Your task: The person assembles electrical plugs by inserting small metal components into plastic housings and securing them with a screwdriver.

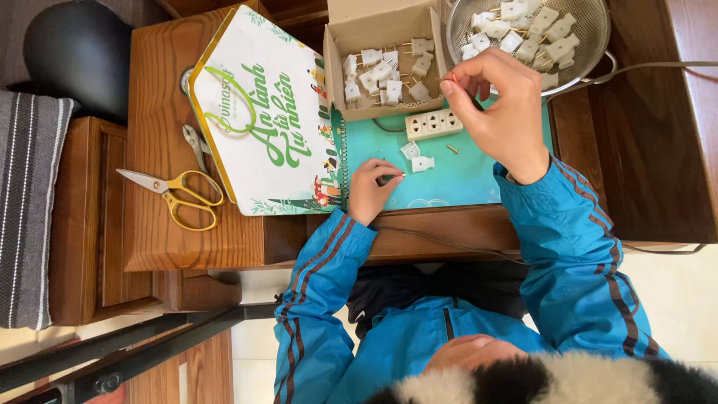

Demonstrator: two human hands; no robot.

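Head view: the white power strip [434, 123] lies on a teal mat [456, 179] on the wooden table [157, 97], and serves as the marker for everything else.

The right hand [502, 105] is raised just above and to the right of the strip. Its thumb and forefinger are pinched shut on something tiny and reddish, too small to tell what, perhaps a bit of wire.

The left hand [368, 191] rests on the mat below and to the left of the strip. It is curled closed around a small dark tool [390, 178] with a brass-coloured tip pointing toward the strip.

Between that hand and the strip lie two white plug pieces [417, 157], close together, with a small brass screw [452, 148] just beneath the strip.

Directly above the strip stands an open cardboard box [338, 67] holding white plugs with brass pins. Up and to the right of it is a metal colander [591, 37] with more of them.

Well to the left of the strip lies a house-shaped lid [262, 112] with green lettering. Farther left are pliers [196, 144] and yellow-handled scissors [176, 194].
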